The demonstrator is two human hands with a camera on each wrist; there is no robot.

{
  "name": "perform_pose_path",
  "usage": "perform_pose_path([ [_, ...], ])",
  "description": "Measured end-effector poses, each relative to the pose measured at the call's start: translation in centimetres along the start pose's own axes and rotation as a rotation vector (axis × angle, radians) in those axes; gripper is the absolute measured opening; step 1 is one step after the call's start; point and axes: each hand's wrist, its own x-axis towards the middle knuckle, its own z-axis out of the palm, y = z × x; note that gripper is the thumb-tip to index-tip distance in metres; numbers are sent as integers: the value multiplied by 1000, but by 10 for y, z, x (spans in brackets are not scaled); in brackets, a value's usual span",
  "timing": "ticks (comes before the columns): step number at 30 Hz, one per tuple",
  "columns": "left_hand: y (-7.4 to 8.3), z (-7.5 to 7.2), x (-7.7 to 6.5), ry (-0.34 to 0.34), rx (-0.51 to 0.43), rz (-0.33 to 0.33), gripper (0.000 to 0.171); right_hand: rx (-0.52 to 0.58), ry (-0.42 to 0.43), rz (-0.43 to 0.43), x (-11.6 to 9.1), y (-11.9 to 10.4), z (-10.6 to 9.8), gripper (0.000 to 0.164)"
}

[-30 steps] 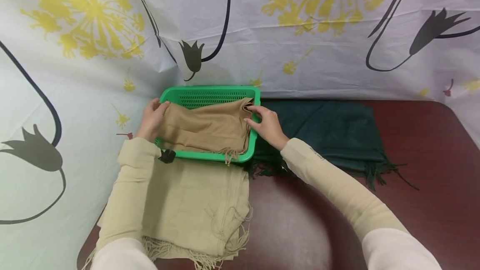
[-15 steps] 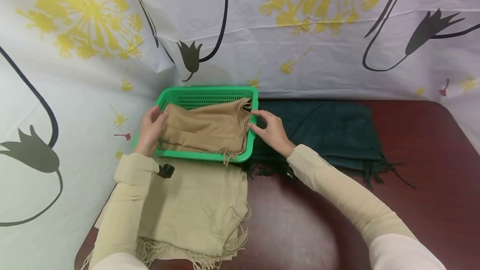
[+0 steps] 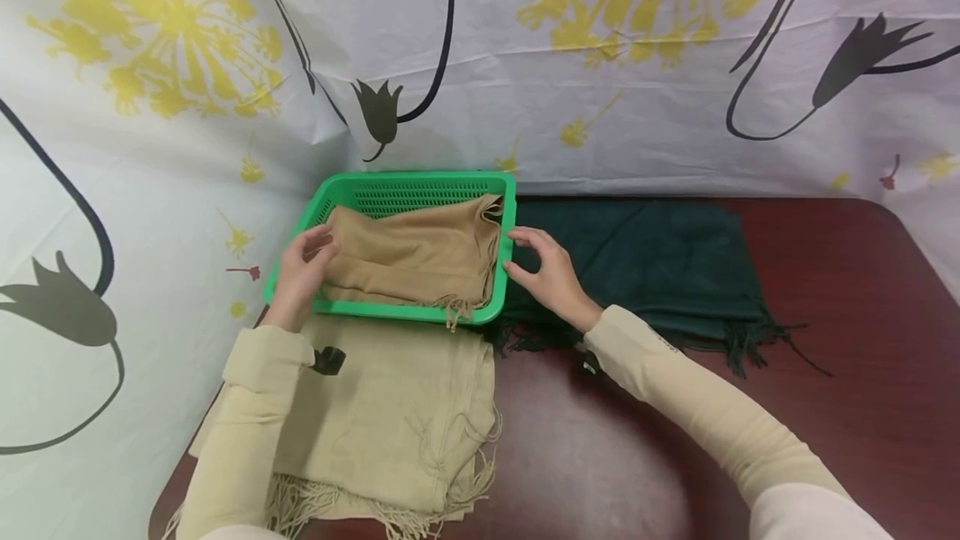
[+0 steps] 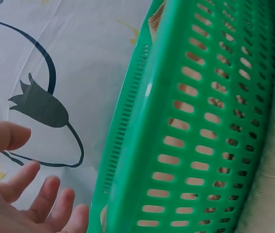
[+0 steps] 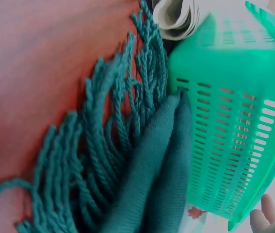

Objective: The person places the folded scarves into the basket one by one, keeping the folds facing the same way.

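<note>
A green plastic basket (image 3: 405, 312) with slotted walls holds a folded tan shawl (image 3: 420, 250); a bit of its fringe hangs over the front rim. My left hand (image 3: 300, 273) hovers over the basket's left end, fingers loosely bent and holding nothing. In the left wrist view, those spread fingers (image 4: 45, 194) appear beside the basket wall (image 4: 195, 126). At the opposite end, my right hand (image 3: 553, 280) has thumb and fingers apart, fingertips right at the right rim. Only some right fingertips (image 5: 269, 213) show low in the right wrist view.
A folded cream shawl (image 3: 397, 407) with fringe lies in front of the basket. To the right, a folded dark green shawl (image 3: 637, 265) touches the basket wall, fringe toward the front. All rest on a reddish-brown table (image 3: 847, 315) before a flower-printed curtain (image 3: 637, 123).
My right hand has left the tan shawl's edge and drawn back to the right and nearer me. The left hand has come off the shawl's left end toward me. Basket and shawls stay put.
</note>
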Motion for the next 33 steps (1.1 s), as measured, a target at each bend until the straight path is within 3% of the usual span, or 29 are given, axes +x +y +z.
perform_pose_path([
  [11, -7, 1, -14, -70, 60, 42, 49, 106, -47, 101, -14, -6, -1, 39],
  [17, -11, -2, -24, -175, 24, 86, 47, 186, -87, 165, -22, -12, -1, 39],
  [20, -15, -3, -28, -214, 3, 116, 45, 230, -85, 176, -26, -25, -5, 38],
  [24, -20, -6, -32, -226, -29, 145, 38, 269, -88, 204, -30, -41, -11, 38],
  [28, -23, -10, -36, -217, -57, 171, 34, 316, -91, 245, -34, -41, -12, 37],
  [33, -26, -18, -41, -202, -23, 152, 40, 363, -97, 304, -40, -38, -14, 37],
])
